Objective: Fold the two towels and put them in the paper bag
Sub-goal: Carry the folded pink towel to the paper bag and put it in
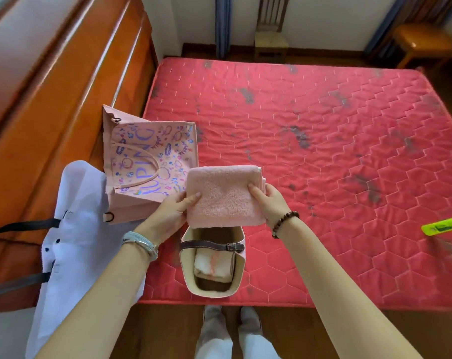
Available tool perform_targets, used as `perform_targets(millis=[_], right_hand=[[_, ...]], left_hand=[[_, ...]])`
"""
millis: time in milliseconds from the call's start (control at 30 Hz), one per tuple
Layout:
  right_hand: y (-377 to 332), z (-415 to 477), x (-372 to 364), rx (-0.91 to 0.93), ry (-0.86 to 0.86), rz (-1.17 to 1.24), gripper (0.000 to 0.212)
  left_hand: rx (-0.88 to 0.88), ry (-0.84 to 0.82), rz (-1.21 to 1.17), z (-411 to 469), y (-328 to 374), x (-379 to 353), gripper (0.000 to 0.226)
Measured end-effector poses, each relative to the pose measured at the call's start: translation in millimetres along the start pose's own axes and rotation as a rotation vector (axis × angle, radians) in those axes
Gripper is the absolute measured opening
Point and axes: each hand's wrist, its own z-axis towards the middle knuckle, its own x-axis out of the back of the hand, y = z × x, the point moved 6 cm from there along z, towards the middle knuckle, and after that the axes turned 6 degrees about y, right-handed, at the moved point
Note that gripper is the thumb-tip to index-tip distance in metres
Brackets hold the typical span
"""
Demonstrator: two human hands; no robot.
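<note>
Pink printed bag (147, 156), purple lettering reading "PING", rest unclear

The pink towel (223, 195) covers the far rim of the paper bag (212, 294). The fingers of the left hand (167, 211) and right hand (269, 203) are mostly hidden under the towel they grip. At the right, the green object (445, 225) is blurred, cut off by the edge and unidentifiable. The far chair (271, 29) is cut off at the top.

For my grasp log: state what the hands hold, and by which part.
The folded pink towel: the left hand pinches its left edge, the right hand its right edge, thumbs on top.
</note>
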Motion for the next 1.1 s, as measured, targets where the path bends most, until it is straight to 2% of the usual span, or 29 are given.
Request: perform_targets(millis=[100, 167, 233, 333, 467, 633, 733, 800, 933, 1033, 1100], right_hand=[[13, 13, -13, -0.054, 0.010, -0.016, 0.037], [21, 21, -18, -0.055, 0.023, -0.030, 0.040], [29, 32, -19, -0.037, 0.030, -0.066, 0.039], [39, 45, -17, 0.012, 0.011, -0.134, 0.033], [56, 69, -16, 0.060, -0.016, -0.231, 0.030], [86, 93, -19, 0.111, -0.033, -0.297, 0.040], [107, 100, -22, 0.103, -0.053, -0.349, 0.022], [118, 103, -26, 0.109, -0.075, -0.376, 0.013], [132, 113, -35, 0.149, -0.081, -0.430, 0.012], [138, 117, -41, 0.183, -0.084, -0.485, 0.009], [140, 117, -45, 0.218, -0.067, -0.556, 0.024]], left_hand=[[0.028, -0.011, 0.045, 22, -8, 17, 0.078], [0.060, -0.031, 0.060, 32, -14, 24, 0.083], [0.073, -0.048, 0.088, 45, -21, 30, 0.082], [0.068, -0.080, 0.152, 60, -30, 36, 0.092], [0.075, -0.046, 0.240, 84, -51, 51, 0.097], [0.090, -0.021, 0.285, 101, -86, 63, 0.086], [0.130, 0.008, 0.271, 104, -109, 70, 0.068], [0.149, 0.042, 0.263, 105, -121, 79, 0.066], [0.179, 0.121, 0.193, 111, -132, 99, 0.065], [0.201, 0.204, 0.136, 112, -134, 111, 0.051], [0.199, 0.227, 0.143, 112, -134, 116, 0.046]])
